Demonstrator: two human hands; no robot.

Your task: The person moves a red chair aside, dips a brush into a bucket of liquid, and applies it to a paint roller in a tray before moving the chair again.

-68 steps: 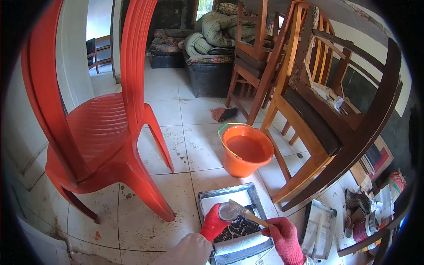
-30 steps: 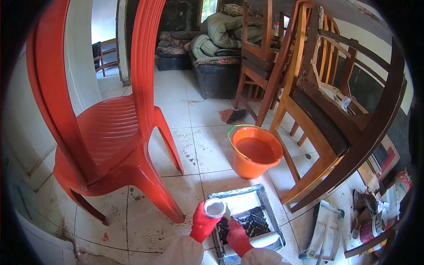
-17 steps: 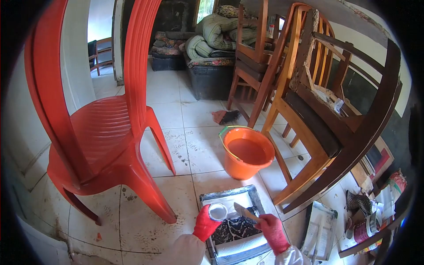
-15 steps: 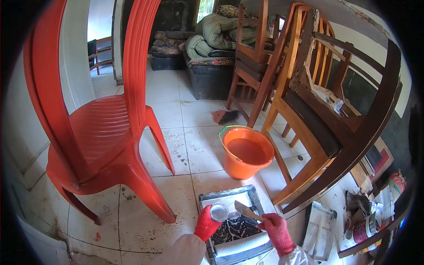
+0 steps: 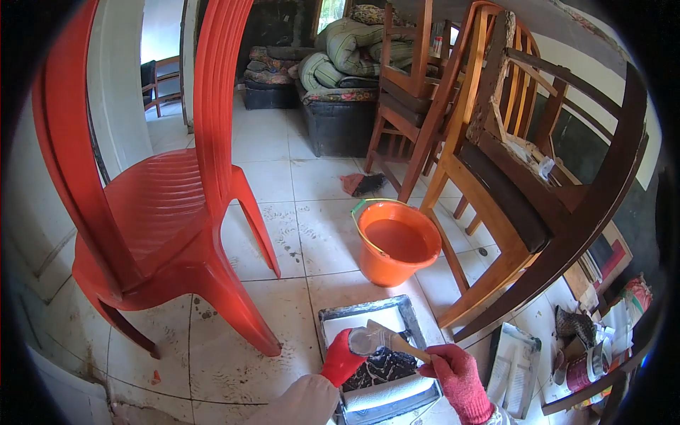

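Note:
My left hand [image 5: 343,360], in a red glove, is wrapped round a small clear cup [image 5: 364,341] with whitish residue. A wooden-handled scraper [image 5: 398,343] is gripped in my right hand [image 5: 457,379], also gloved in red. Its pale flat blade overlaps the cup's rim. Below both hands lies a black paint tray [image 5: 414,312] with white paint at its far end and streaks over its dark middle. A white paint roller [image 5: 389,394] rests across the near end of the tray.
An orange bucket [image 5: 397,265] of reddish liquid stands beyond the tray. On the left are red plastic chairs [image 5: 177,262]; stacked wooden chairs [image 5: 489,248] rise on the right. A second paint-marked tray [image 5: 513,368] and cluttered cans [image 5: 581,372] lie at right.
My right hand has shifted slightly right and toward me. The scraper blade has moved from beside the cup onto its rim, and the cup has tilted and moved slightly right.

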